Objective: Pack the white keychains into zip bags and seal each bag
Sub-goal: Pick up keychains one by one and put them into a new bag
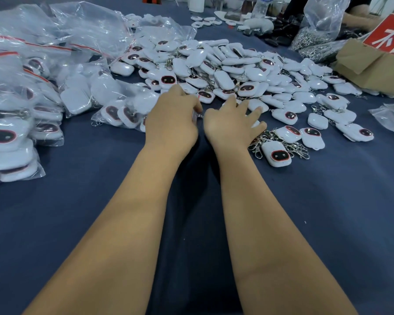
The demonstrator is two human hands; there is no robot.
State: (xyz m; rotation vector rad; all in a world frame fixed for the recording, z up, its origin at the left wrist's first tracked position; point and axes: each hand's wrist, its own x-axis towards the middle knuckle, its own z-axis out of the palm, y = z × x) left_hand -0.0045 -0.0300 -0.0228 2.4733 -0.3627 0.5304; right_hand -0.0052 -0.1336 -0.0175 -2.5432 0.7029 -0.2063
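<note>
A big heap of loose white keychains (pixel 225 69) with dark oval faces and metal clasps covers the middle of the blue cloth. My left hand (pixel 172 117) reaches into its near edge with fingers curled; it seems to pinch the edge of a clear zip bag (pixel 125 110) holding a few keychains. My right hand (pixel 230 123) lies beside it with fingers spread over loose keychains, holding nothing I can see. One keychain (pixel 275 154) sits face up just right of my right wrist, among tangled clasps.
Filled zip bags with red seal strips (pixel 21 92) pile up along the left. A cardboard box with a red sign (pixel 373 62) stands at the right. A bag of metal clasps (pixel 316 30) and another person's arm lie at the far right back. Blue cloth (pixel 77 212) spreads in front.
</note>
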